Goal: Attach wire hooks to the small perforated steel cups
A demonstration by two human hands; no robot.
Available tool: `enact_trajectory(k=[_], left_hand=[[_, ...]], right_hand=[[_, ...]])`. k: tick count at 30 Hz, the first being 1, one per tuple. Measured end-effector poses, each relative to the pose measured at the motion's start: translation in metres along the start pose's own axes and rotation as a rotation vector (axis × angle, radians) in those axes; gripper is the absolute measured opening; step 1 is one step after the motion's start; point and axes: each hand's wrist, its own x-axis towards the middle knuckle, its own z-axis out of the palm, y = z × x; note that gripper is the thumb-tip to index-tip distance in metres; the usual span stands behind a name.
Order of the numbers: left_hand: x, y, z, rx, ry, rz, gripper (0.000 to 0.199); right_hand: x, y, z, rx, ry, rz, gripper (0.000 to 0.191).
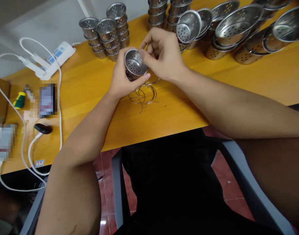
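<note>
My left hand (120, 78) is wrapped around a small perforated metal cup (135, 64), tilted so that its open mouth faces me. Small round holes dot its floor and wall. At the cup's right rim, my right hand (165, 54) is closed in a pinch, thumb tip against or just over the edge. Whatever lies between those fingertips is hidden. Several loose curls of thin metal wire (145, 94) lie on the yellow wooden table (178, 112) just below the cup.
Stacked perforated cups (106, 31) stand at the back, with more stacks (188, 26) and larger ones (237, 27) at right. On the left are a power strip (58, 58), white cables, a phone (47, 100), a green-yellow handle (20, 100) and a black mouse-like object (42, 128).
</note>
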Motion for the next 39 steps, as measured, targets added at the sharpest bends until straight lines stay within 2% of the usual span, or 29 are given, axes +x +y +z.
enact_trajectory(k=[3, 6, 10, 14, 20, 25, 30, 35, 39], left_hand=[[-0.001, -0.002, -0.001, -0.002, 0.013, -0.015, 0.08], [-0.003, -0.006, -0.004, -0.034, 0.003, -0.036, 0.074], [-0.002, -0.009, -0.004, -0.105, 0.014, -0.055, 0.071], [0.001, -0.006, -0.004, -0.094, 0.005, -0.038, 0.075], [0.002, -0.012, -0.004, -0.054, -0.003, 0.002, 0.068], [0.001, -0.025, -0.002, -0.105, 0.014, -0.002, 0.076], [0.002, -0.023, -0.002, -0.087, 0.01, -0.004, 0.073], [0.0, -0.022, 0.001, -0.102, 0.021, -0.004, 0.073], [0.001, -0.018, 0.003, -0.129, 0.096, -0.061, 0.07]], right_hand=[[0.001, -0.008, -0.009, 0.103, -0.223, 0.014, 0.004], [0.003, -0.01, -0.02, 0.291, -0.438, 0.094, 0.019], [0.005, -0.005, -0.027, 0.391, -0.488, 0.119, 0.037], [0.005, -0.003, -0.022, 0.409, -0.454, 0.139, 0.043], [0.001, -0.002, -0.006, 0.386, -0.286, 0.153, 0.046], [-0.002, -0.001, -0.001, 0.4, -0.255, 0.135, 0.046], [-0.003, -0.003, 0.001, 0.394, -0.239, 0.12, 0.047], [-0.003, -0.001, 0.0, 0.299, -0.247, 0.081, 0.045], [-0.003, 0.0, -0.007, 0.133, -0.138, -0.001, 0.045]])
